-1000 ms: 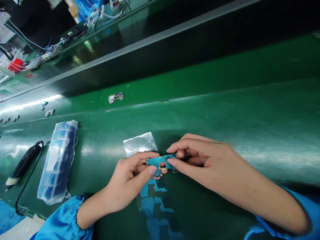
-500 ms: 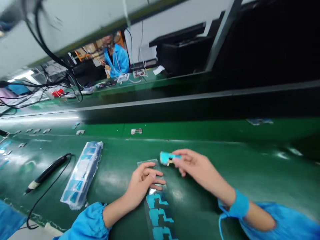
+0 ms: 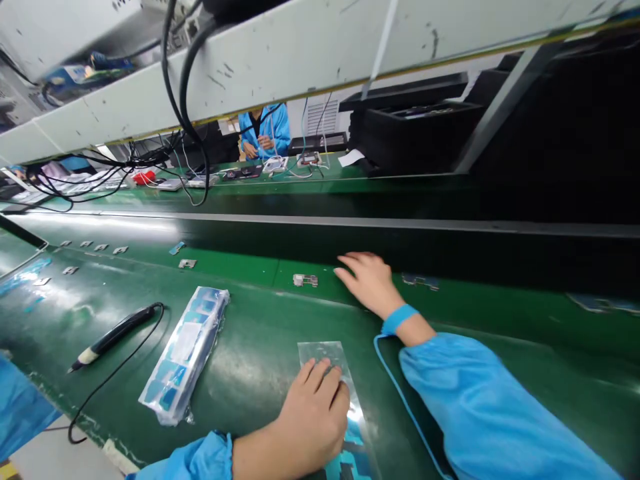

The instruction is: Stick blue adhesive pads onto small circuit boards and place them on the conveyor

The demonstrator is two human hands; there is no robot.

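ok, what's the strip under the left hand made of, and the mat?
Strip under the left hand: thin clear plastic film, glossy; the green shows through and it glints. Mat: green, smooth, semi-gloss, probably rubber or vinyl; it gives broad soft light reflections.

I count two hands of mine, the left hand [image 3: 313, 417] and the right hand [image 3: 367, 280]. On the desk [image 3: 260, 360] lie one clear strip [image 3: 320, 351], one wrapped pack [image 3: 186, 352], one corded pen tool [image 3: 113, 338], and at least six small metal pieces [image 3: 305, 280]. One co-worker [image 3: 265, 130] sits beyond.
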